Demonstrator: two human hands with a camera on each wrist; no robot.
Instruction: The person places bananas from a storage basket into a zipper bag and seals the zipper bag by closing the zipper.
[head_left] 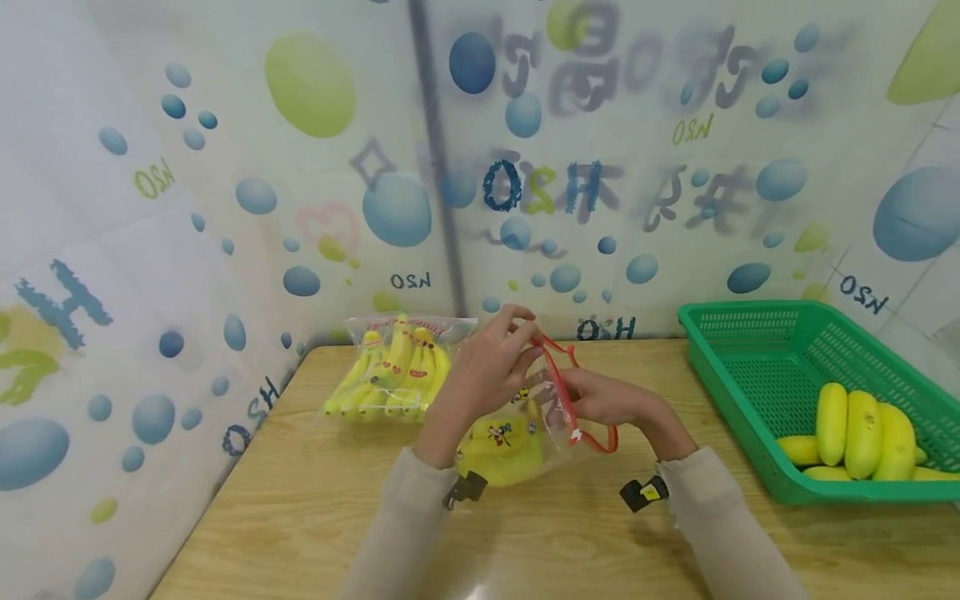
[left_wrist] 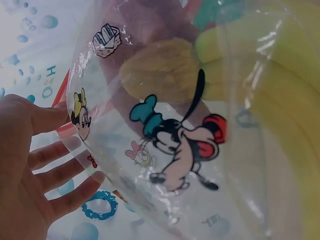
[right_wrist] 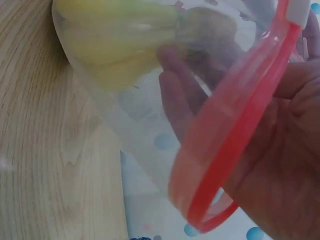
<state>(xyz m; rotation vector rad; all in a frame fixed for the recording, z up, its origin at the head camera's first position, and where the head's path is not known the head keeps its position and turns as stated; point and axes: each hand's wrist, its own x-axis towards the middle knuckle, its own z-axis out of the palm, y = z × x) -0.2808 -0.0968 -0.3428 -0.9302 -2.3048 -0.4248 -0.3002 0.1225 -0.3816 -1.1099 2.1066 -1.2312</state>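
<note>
A clear zip bag (head_left: 555,429) with a red rim and cartoon prints lies on the table with its mouth parted. Inside it rests a bunch of yellow bananas (head_left: 495,458), its brown stem end (left_wrist: 160,70) towards the mouth. My left hand (head_left: 491,358) pinches the bag's rim between thumb and fingers. Through the mouth reaches my right hand (head_left: 603,396). Its fingers (right_wrist: 175,95), seen through the plastic, are extended beside the stem end. Whether they touch it is hard to tell.
Behind and left stands another clear bag (head_left: 397,367) filled with bananas. At the right is a green plastic basket (head_left: 750,392) with several loose bananas (head_left: 866,433) in its near end. A patterned curtain (head_left: 637,167) hangs behind the wooden table (head_left: 300,500).
</note>
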